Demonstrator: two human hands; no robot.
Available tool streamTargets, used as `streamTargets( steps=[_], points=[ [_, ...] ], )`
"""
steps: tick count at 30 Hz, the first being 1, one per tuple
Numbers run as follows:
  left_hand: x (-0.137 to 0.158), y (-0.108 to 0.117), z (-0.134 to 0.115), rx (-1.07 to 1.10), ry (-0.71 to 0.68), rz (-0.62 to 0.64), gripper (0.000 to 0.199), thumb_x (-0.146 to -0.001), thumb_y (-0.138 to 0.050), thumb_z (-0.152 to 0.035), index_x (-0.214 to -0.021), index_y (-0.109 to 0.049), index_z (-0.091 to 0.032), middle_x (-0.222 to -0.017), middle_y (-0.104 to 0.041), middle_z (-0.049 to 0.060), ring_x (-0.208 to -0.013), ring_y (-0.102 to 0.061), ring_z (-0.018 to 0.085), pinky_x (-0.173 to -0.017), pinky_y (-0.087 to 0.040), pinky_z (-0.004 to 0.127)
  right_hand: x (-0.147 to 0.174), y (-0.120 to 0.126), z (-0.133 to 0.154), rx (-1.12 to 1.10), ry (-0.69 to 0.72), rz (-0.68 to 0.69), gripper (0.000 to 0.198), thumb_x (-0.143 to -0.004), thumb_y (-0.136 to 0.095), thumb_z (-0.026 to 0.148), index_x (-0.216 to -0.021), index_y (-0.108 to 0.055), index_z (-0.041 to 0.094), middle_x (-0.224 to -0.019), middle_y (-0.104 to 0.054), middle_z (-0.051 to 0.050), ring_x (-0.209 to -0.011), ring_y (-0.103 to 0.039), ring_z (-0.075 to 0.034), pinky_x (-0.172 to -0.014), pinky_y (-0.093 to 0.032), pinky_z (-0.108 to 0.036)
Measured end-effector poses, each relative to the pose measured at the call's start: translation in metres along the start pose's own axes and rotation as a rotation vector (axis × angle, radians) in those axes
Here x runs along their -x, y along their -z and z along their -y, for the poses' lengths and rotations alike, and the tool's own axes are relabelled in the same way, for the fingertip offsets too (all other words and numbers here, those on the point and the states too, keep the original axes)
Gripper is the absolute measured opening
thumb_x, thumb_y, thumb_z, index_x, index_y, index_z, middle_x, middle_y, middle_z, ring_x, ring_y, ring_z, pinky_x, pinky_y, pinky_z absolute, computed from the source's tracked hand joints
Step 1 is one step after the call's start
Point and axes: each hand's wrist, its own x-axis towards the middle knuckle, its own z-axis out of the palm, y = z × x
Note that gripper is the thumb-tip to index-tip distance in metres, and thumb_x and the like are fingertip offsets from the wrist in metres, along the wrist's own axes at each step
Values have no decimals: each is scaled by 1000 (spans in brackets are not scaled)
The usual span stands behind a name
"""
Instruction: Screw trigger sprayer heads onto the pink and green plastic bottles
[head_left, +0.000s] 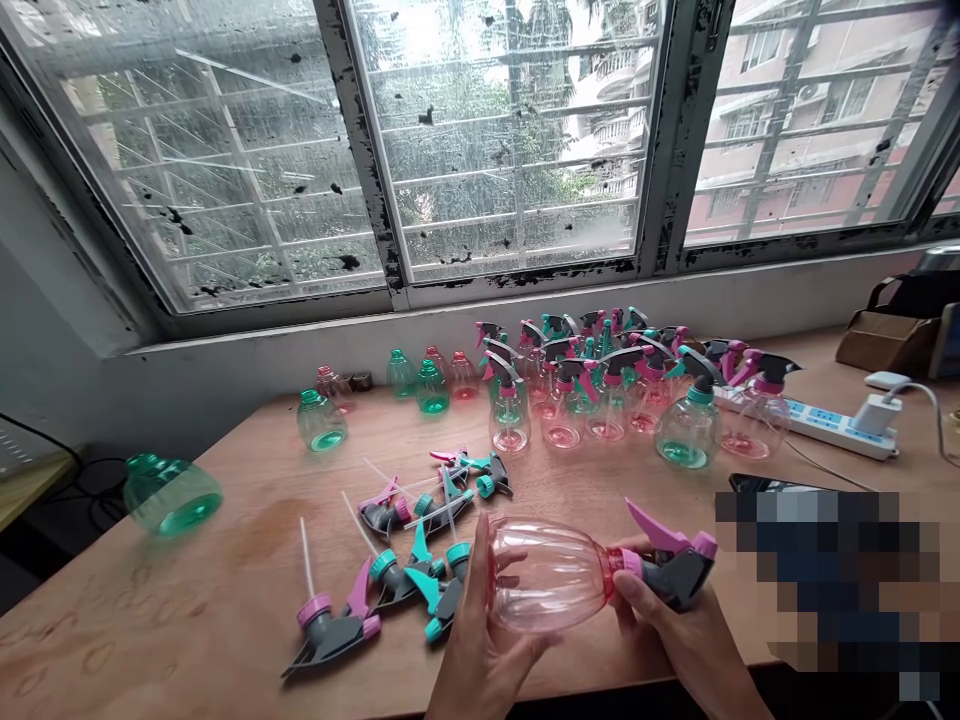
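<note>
Left hand [487, 640], one: clamping the base end of a clear pink bottle [551, 575], fingers and thumb spreading around it. Right hand [675, 635], one: closing on the collar of a grey-and-pink spray head [679, 570], thumb pressing on the near side. The bottle is lying sideways between the two hands, above the near edge of the wooden table [150, 625]; the collar is meeting the neck, though how tightly it is sitting I cannot tell.

Loose spray heads, a scatter, teal or pink with grey: lying to the left of the hands, several thin tubes pointing up and back. Nearest among them, a pink-collared head [330, 635] is resting apart from the others.

Bottles with bare necks: one green bottle [176, 495] is occupying the table's far left; another green bottle [322, 420] is standing further back, with more green and pink ones near the window wall.

Bottles fitted with heads, pink, green and clear-looking: crowding together behind the hands, a teal-collared bottle [686, 430] standing at the front right.

Sundries, right side: a white power strip [840, 425] is holding a plugged-in charger [876, 413]; a brown bag [885, 338] is sitting behind.
</note>
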Motion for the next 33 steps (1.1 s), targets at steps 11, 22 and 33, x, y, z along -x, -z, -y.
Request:
streamTargets(
  steps=[11, 22, 33],
  points=[
    [0, -2, -2, 14, -31, -1, 96, -85, -79, -51, -162, -23, -42, -164, -40, 8, -139, -50, 34, -120, -39, 49, 1, 0, 2, 49, -16, -8, 30, -84, -84, 49, -91, -75, 22, -55, -70, 2, -44, -61, -14, -47, -50, -25],
    [-1, 0, -9, 99, -31, 49, 106, -80, -82, -58, -164, -21, -38, -170, -25, 8, -143, -46, 40, -120, -39, 51, 4, -5, 7, 20, -23, -39, 32, -80, -86, 50, -90, -75, 22, -56, -70, 2, -44, -60, -13, -47, -50, -24],
    [3, 1, 0, 100, -2, 50, 109, -80, -82, -57, -165, -16, -37, -152, -49, 13, -135, -53, 36, -122, -35, 53, 6, -9, 11, -9, -47, -75, 35, -78, -87, 53, -89, -75, 21, -59, -71, 2, -44, -58, -14, -46, -48, -26]
  ],
)
